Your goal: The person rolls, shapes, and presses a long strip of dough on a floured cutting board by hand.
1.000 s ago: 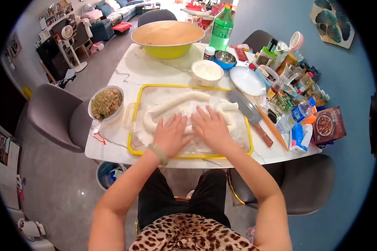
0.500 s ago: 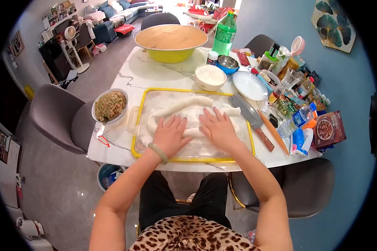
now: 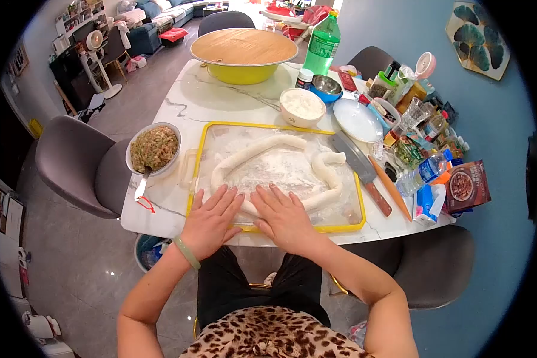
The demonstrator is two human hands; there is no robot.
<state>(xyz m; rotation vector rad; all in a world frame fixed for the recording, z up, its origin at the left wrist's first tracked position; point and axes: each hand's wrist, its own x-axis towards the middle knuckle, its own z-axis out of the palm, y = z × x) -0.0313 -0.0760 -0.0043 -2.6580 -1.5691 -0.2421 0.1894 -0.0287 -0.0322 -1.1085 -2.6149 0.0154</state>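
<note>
A long white rope of dough [image 3: 225, 162] curves in an open loop on a floured board with a yellow rim [image 3: 205, 145]. My left hand [image 3: 212, 218] lies flat with fingers stretched at the board's near left, over the front stretch of the dough. Beside it, my right hand [image 3: 283, 216] rests palm down on the same stretch, fingers extended. Both palms hide part of the rope. Loose flour [image 3: 274, 174] dusts the board inside the loop. On the right, one end of the rope bends back in a hook.
Left of the board stands a bowl of minced filling [image 3: 155, 148] with a spoon. A flour bowl [image 3: 302, 107] and a yellow basin with a round lid [image 3: 244, 48] are behind. A cleaver [image 3: 364, 170] and rolling pin [image 3: 390, 187] lie right, near bottles and a tissue pack [image 3: 426, 201].
Both hands have moved toward me, down to the board's near edge. The front stretch of dough has come nearer too, and the loop is wider.
</note>
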